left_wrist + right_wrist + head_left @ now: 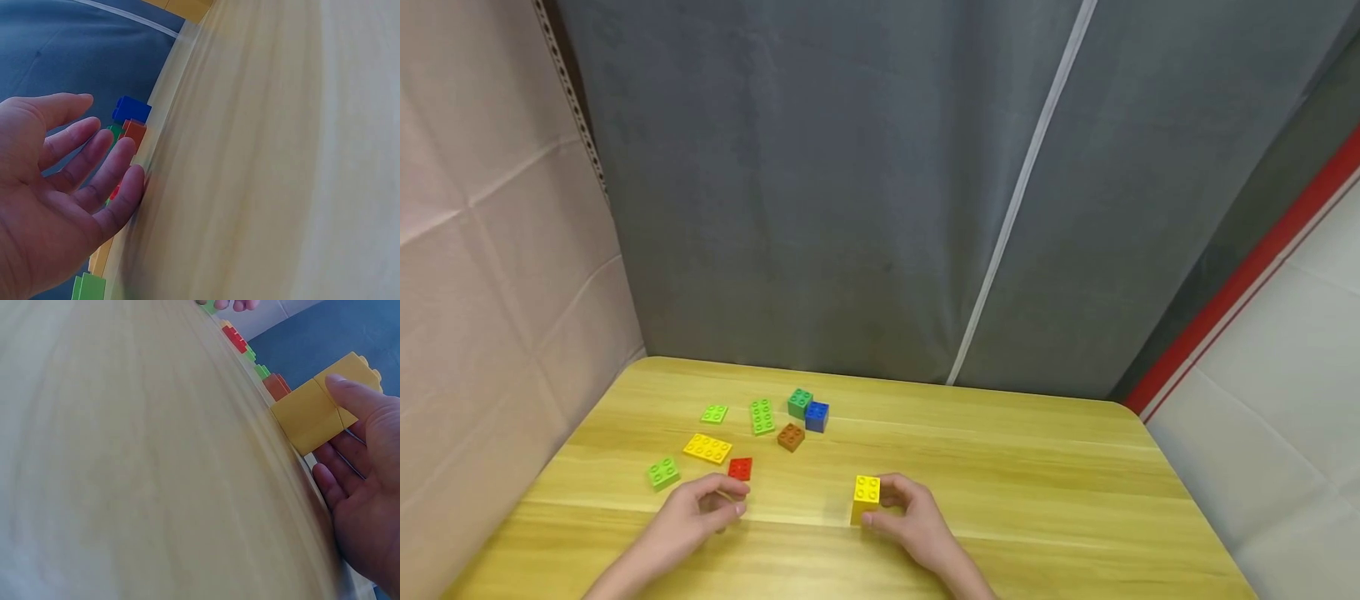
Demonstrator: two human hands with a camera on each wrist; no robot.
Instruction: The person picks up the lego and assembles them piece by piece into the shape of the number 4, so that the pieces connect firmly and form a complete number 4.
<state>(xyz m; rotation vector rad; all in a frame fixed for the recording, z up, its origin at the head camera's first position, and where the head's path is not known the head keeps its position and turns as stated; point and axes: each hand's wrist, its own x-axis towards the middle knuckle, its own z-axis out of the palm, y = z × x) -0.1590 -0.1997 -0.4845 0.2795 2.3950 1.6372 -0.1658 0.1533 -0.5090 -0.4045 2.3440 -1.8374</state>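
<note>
My right hand (917, 521) pinches a yellow stack of two toy building bricks (866, 493) between thumb and fingers. In the right wrist view, a seam parts the upper brick from the lower one of the yellow stack (306, 419), whose base is at the tabletop. My left hand (696, 512) hovers over the table with loosely bent fingers and nothing in them. Nearest to its fingertips lies a red brick (740, 468). The left wrist view shows the palm of the left hand (69, 200), fingers spread.
On the wooden table (1037, 475), left of the yellow stack, lie a brown brick (791, 437), a blue brick (817, 417), a dark green brick (800, 402), a flat yellow brick (707, 448) and several light green bricks (664, 473). A grey curtain (850, 208) hangs behind.
</note>
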